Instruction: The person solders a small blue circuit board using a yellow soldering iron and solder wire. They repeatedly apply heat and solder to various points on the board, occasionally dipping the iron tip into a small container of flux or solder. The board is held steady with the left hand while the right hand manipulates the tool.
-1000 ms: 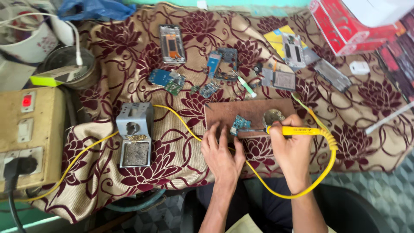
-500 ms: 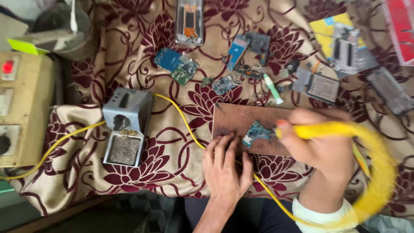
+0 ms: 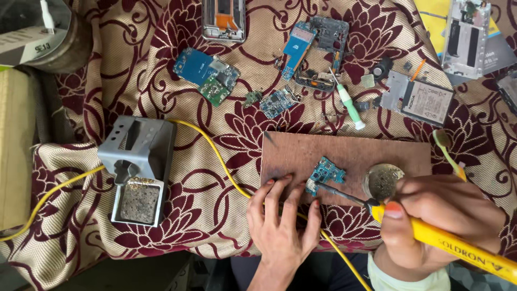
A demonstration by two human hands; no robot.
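Head view looks straight down on a flowered cloth [image 3: 177, 108] strewn with phone parts. The right hand [image 3: 431, 215] has its fingers wrapped around a yellow iron [image 3: 447, 245], thumb on top near the front, and the dark tip comes down on a small blue board [image 3: 325, 173]. That board lies on a brown wooden slab [image 3: 344, 156], toward its near edge, just beside a round tin [image 3: 382, 180] of dull paste. The left hand [image 3: 283, 221] lies flat with fingers spread a little, fingertips on the slab's near edge just left of the board, holding nothing.

The board looks light, thin and stiff, easily nudged by the tip, and its tiny parts seem fragile; I would judge the bare edges the safest place to pin or pick it up, clear of the hot tip. The iron's yellow cord [image 3: 215, 151] runs across the cloth past a grey stand [image 3: 137, 167] with a sponge tray. Farther back lie other boards [image 3: 207, 75], a white-and-green screwdriver [image 3: 347, 105] and a battery [image 3: 425, 99].
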